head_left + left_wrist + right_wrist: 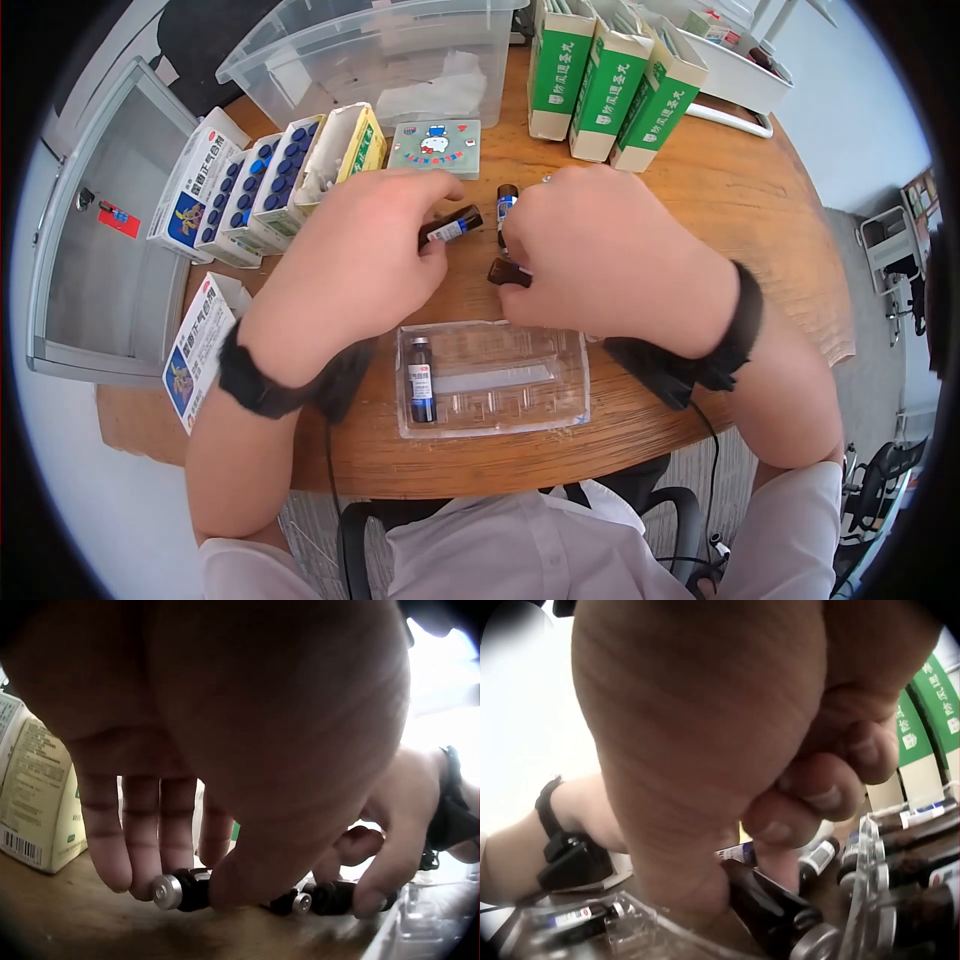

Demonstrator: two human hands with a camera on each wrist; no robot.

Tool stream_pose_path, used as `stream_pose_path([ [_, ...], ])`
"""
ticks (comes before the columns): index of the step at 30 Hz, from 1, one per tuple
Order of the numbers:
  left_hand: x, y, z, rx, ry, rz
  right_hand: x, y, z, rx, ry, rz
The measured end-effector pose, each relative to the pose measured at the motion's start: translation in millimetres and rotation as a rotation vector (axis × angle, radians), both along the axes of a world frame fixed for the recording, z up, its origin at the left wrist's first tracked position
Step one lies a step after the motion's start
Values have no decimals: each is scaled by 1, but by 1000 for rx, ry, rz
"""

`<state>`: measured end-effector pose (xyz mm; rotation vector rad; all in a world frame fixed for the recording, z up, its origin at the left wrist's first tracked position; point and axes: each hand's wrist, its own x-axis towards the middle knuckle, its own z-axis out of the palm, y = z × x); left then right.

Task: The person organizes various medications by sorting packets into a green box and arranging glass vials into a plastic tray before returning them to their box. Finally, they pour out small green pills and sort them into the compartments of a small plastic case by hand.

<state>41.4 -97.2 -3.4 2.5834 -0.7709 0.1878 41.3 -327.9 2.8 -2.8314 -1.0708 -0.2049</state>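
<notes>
My left hand pinches a small brown glass vial with a blue and white label, its silver cap showing in the left wrist view. Over the table opposite, my right hand grips a second brown vial between thumb and fingers. Another vial lies on the table between the hands, partly behind the right one. Nearer the body sits a clear plastic tray with one labelled vial lying in its left end. The right wrist view shows several more vials in a clear holder beside the right hand.
Opened cartons of blue-capped vials stand at the left, near white boxes. Behind are a Hello Kitty tin and a large clear bin. Three green cartons stand at the back right, before a white rack.
</notes>
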Motion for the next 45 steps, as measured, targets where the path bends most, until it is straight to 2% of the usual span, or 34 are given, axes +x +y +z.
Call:
stream_pose_path([
  [1, -4, 3, 8, -1, 1, 1, -1, -3, 7, -1, 1, 1],
  [3, -19, 12, 28, 62, -21, -57, -6, -17, 22, 319, 164, 178],
  [4, -27, 16, 35, 63, -21, -58, -11, -23, 25, 319, 164, 177],
  [6, -45, 21, 42, 5, 101, -234, -26, -37, 26, 422, 285, 420],
  [7, -52, 21, 39, 4, 100, -234, -33, -44, 24, 331, 255, 473],
  [9, -60, 19, 32, -15, 157, -387, -44, -50, 13, 286, 238, 477],
  [12, -63, 18, 22, 11, 194, -454, -56, -53, 3, 242, 235, 469],
  [16, -58, 22, 20, 16, 126, -470, -60, -53, 2, 304, 277, 420],
  [21, -60, 25, 20, -98, 286, -505, -64, -57, 4, 411, 403, 390],
  [27, -61, 25, 19, -74, 235, -544, -65, -62, -5, 425, 509, 360],
  [30, -66, 20, 11, -33, 225, -571, -68, -56, -3, 401, 460, 349],
  [32, -67, 20, 9, -37, 218, -579, -72, -49, -2, 350, 343, 367],
  [37, -65, 27, 7, -31, 242, -529, -82, -50, -6, 326, 314, 285],
  [39, -64, 24, 4, -43, 184, -496, -86, -49, -3, 329, 274, 258],
  [41, -62, 26, 3, -35, 169, -518, -91, -47, 2, 302, 269, 168],
  [45, -60, 27, 4, -49, 177, -542, -90, -49, -3, 334, 254, 176],
])
